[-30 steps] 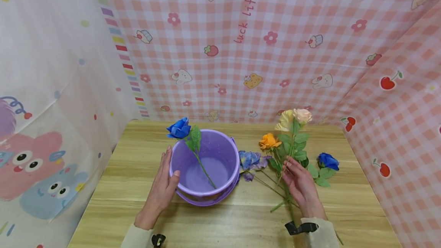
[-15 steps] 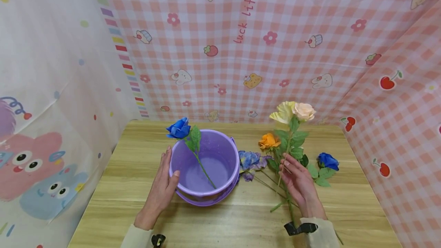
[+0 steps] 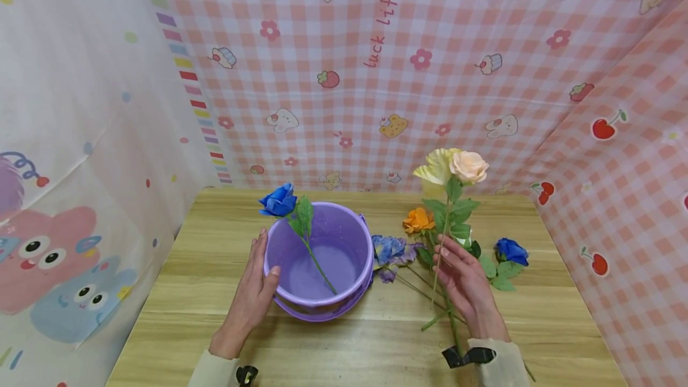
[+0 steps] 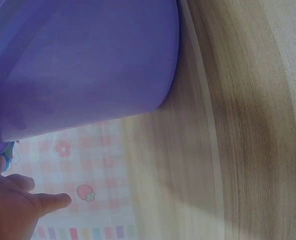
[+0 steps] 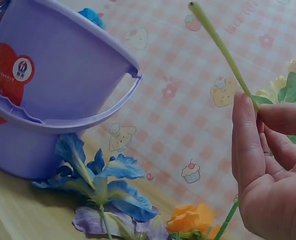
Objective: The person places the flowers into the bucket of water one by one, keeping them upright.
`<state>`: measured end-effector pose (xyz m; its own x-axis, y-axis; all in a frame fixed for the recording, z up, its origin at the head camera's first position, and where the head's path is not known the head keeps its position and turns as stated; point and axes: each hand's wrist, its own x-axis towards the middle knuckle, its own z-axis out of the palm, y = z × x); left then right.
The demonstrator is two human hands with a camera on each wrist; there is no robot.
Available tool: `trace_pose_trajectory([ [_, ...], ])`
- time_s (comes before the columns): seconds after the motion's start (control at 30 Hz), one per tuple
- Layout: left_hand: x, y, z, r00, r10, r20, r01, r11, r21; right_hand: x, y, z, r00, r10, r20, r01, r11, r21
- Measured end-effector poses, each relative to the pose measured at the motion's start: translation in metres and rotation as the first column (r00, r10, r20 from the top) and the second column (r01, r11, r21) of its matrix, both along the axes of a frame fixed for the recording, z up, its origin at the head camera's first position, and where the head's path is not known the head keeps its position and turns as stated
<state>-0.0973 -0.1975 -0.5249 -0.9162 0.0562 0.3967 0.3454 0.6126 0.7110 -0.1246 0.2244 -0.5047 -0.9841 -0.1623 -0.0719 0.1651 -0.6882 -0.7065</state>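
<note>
A purple bucket (image 3: 317, 282) stands on the table, a blue rose (image 3: 279, 200) leaning inside it with its bloom over the rim. My left hand (image 3: 249, 294) rests against the bucket's left side, fingers fairly straight and thumb by the rim. My right hand (image 3: 467, 285) pinches a green flower stem (image 5: 223, 50) between thumb and fingers; its cut end sticks out in the right wrist view. Above that hand rise a pale peach rose (image 3: 469, 166) and a yellow flower (image 3: 434, 167). Whether both their stems are in the pinch, I cannot tell.
Right of the bucket lie blue and purple flowers (image 3: 389, 249), an orange flower (image 3: 418, 220) and another blue rose (image 3: 512, 251). Loose stems (image 3: 453, 330) lie below the right hand. A checked cloth (image 3: 344, 76) hangs behind the wooden table (image 3: 177, 291).
My right hand has risen slightly and shifted a little left. The peach rose and yellow flower have moved upward with it. The left hand and bucket have stayed still.
</note>
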Motion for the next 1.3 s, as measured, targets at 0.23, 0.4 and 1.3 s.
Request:
trace_pose_trajectory([
  [0.23,0.000,0.000,-0.001,1.000,0.001,-0.003,-0.001,1.000,0.001,0.000,-0.005,0.003,0.995,-0.071,0.062,0.062,0.989,0.137],
  [0.4,0.000,0.000,-0.001,1.000,-0.001,-0.006,0.001,1.000,0.002,-0.005,-0.005,-0.010,0.975,-0.149,0.166,0.099,0.956,0.275],
  [1.3,0.000,0.000,0.000,1.000,-0.002,0.002,0.002,1.000,0.003,-0.012,-0.016,-0.058,0.970,-0.156,0.187,-0.053,0.614,0.787],
])
